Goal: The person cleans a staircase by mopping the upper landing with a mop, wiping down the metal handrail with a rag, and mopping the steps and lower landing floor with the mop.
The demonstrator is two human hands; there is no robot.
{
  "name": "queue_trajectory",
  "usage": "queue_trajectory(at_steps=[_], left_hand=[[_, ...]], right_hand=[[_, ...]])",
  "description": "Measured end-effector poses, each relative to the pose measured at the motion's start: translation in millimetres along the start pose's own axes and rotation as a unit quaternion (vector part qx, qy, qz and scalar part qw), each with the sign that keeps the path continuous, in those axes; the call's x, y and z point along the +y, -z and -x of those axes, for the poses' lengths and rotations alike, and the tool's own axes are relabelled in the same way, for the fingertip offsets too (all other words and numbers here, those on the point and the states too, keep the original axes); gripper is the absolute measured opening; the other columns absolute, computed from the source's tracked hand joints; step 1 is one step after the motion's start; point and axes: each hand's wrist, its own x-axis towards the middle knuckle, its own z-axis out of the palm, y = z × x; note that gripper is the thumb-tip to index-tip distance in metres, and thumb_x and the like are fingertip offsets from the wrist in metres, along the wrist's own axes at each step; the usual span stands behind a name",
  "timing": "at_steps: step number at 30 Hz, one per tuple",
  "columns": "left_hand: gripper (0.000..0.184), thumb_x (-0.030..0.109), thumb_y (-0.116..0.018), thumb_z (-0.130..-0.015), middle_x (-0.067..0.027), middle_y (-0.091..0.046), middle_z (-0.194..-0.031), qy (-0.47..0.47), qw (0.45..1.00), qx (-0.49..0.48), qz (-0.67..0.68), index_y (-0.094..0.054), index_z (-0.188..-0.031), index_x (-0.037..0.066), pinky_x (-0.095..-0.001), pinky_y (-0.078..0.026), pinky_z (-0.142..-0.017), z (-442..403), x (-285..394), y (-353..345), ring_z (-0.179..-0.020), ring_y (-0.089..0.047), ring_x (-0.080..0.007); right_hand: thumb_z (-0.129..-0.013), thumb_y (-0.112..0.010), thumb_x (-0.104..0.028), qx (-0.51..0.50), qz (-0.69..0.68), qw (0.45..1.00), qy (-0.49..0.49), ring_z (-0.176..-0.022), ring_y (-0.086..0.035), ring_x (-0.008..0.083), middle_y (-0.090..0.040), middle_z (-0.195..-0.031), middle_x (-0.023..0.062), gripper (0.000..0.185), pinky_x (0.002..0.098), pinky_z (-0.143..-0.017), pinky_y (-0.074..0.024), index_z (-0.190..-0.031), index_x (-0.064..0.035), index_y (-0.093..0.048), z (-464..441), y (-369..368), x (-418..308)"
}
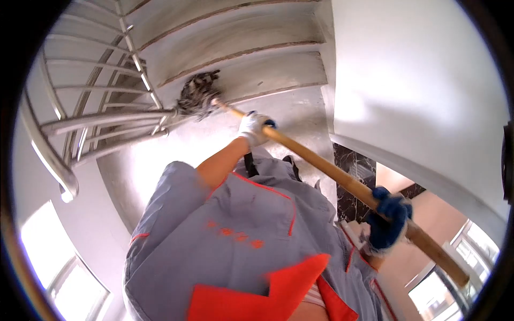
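A mop's wooden handle (321, 163) runs diagonally from the upper middle to the lower right. My left hand (255, 128), in a white and blue glove, is closed round the handle near the mop head. Farther up the handle, toward its free end, my right hand (390, 218) grips it in a blue glove. The dark, stringy mop head (198, 95) lies at the left end of the lowest visible stair step (273, 75), beside the base of the railing.
Metal railings (107, 119) curve along the left. More steps (230, 35) rise at the top. A white wall (417, 69) stands at the right, with dark marble tiles (350, 168) below it. Windows show at the lower left (67, 267) and lower right (436, 294).
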Motion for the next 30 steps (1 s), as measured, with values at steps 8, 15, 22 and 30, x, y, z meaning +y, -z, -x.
queue_trajectory(at_steps=[8,15,22,30], left_hand=[[0.024,0.027,-0.065,-0.074,-0.0045,-0.069,-0.087,-0.097,0.995,-0.033,0.019,-0.07,-0.096,0.02,-0.0368,-0.051,-0.075,-16,225,5,-0.083,-0.067,-0.0206],[0.023,0.03,-0.062,-0.073,-0.0049,-0.07,-0.083,-0.11,0.993,-0.035,0.013,-0.071,-0.09,0.017,-0.0353,-0.048,-0.077,22,299,31,-0.086,-0.067,-0.0235],[0.021,0.031,-0.063,-0.073,-0.0064,-0.07,-0.078,-0.057,0.997,-0.051,0.016,-0.071,-0.084,0.016,-0.0362,-0.05,-0.071,79,273,48,-0.079,-0.068,-0.0249],[0.02,0.029,-0.063,-0.07,-0.0073,-0.069,-0.076,0.079,0.997,0.017,0.003,-0.071,-0.085,0.019,-0.0381,-0.052,-0.066,176,124,48,-0.075,-0.068,-0.0269]], right_hand=[[-0.097,-0.04,-0.035,0.215,0.639,0.691,0.261,-0.062,-0.045,0.0144,-0.04,-0.067,-0.0011,0.035,0.0305,-0.064,-0.0415,-0.071,-0.0129,-0.038,67,179,-90],[-0.097,-0.038,-0.054,0.253,0.768,0.317,0.497,-0.061,-0.052,0.0174,-0.044,-0.062,-0.0014,0.049,0.0341,-0.062,-0.0445,-0.066,-0.0156,-0.046,58,254,-129],[-0.087,-0.062,-0.047,0.29,0.508,0.638,0.5,-0.061,-0.056,0.0209,-0.054,-0.066,0.0002,0.039,0.0383,-0.062,-0.0459,-0.068,-0.0134,-0.055,39,287,-99],[-0.091,-0.061,-0.029,0.052,0.516,0.685,0.511,-0.08,-0.061,0.0229,-0.062,-0.085,0.0073,0.026,0.039,-0.082,-0.0484,-0.097,-0.0041,-0.057,1,199,-4]])
